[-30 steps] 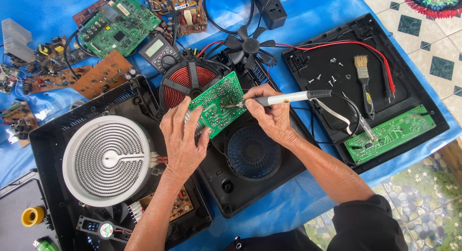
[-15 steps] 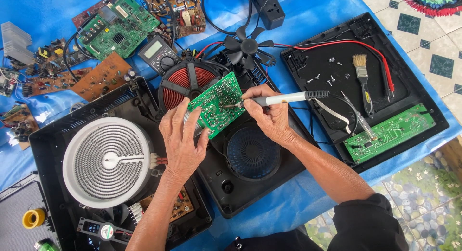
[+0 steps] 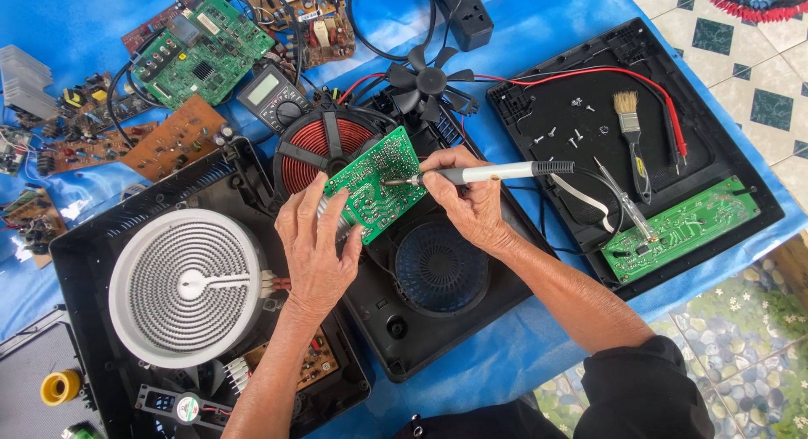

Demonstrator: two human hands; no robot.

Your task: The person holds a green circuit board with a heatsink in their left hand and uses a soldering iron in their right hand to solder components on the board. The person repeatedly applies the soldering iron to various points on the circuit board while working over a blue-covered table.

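Note:
My left hand (image 3: 316, 241) grips a green circuit board (image 3: 377, 183) by its lower left edge and holds it tilted above an opened black cooker base (image 3: 438, 321). My right hand (image 3: 467, 199) holds a white soldering iron (image 3: 497, 173) with a black grip, its metal tip touching the middle of the board. A red copper coil (image 3: 318, 146) lies just behind the board. A round fan grille (image 3: 438, 266) sits below my right hand.
A white round heating element (image 3: 187, 285) fills a second black casing at left. A black lid (image 3: 623, 153) at right holds a brush (image 3: 631, 140), tweezers, screws and a long green board (image 3: 682, 228). A multimeter (image 3: 271, 98), fan and several boards lie on the blue sheet (image 3: 505, 363).
The iron's tip has shifted slightly on the green board. Both hands stay in nearly the same place.

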